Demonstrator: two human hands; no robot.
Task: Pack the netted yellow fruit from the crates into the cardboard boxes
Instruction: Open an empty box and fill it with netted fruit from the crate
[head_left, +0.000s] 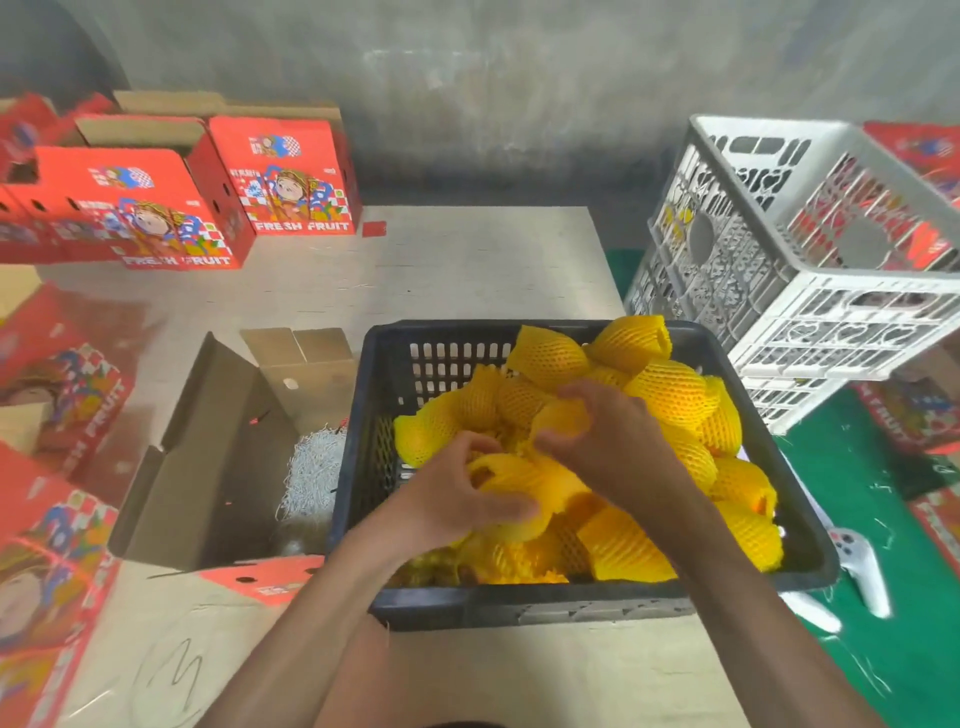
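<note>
"FRESH FRUIT" in white capitals across front of red box (291, 176) at table's far end. Same words on nearer red box (130, 208) beside it. Partial "FRUIT" runs sideways on left-edge box (78, 384). Smaller print unreadable.

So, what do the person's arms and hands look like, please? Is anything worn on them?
Both arms are bare as far as the view shows; no sleeves are visible. The left hand and the right hand wear no gloves. No watch, ring or bracelet shows, and no markings can be made out.
</note>
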